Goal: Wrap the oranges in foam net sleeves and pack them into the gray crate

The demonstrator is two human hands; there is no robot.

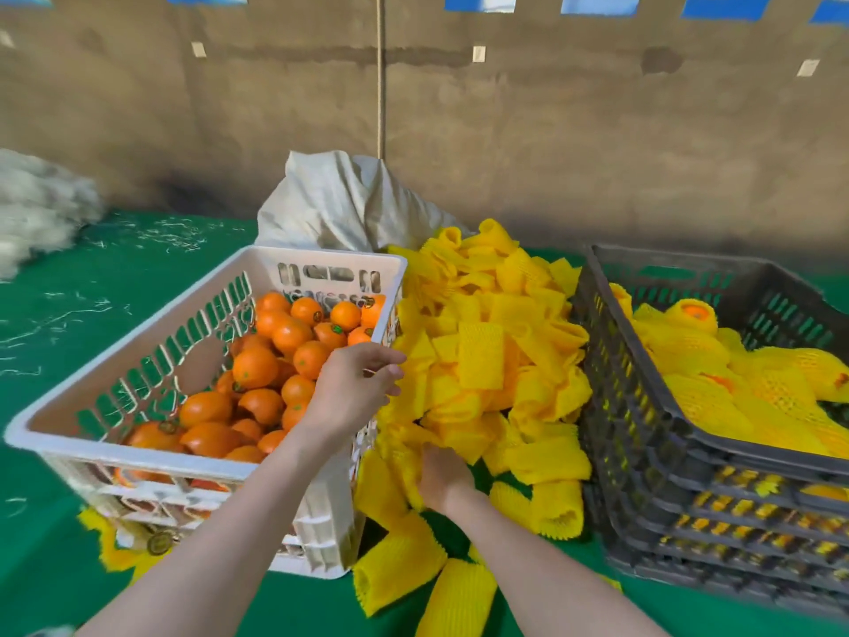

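Right hand (443,475) is digging among foam sleeves (482,360), grip hidden; left hand (356,383) is hovering empty, loosely curled, poised for oranges (257,365).

A crumpled white sack (340,204) stood on green cloth (115,268) before a brown wall (597,131); a rope (380,75) hung above it, pale fluff (36,209) heaped far left.

Sleeved oranges (680,356) in gray crate (643,452)

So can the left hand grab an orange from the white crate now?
Probably yes. The left hand looks empty, right above the rim of the white crate, and the oranges lie uncovered just beside it.
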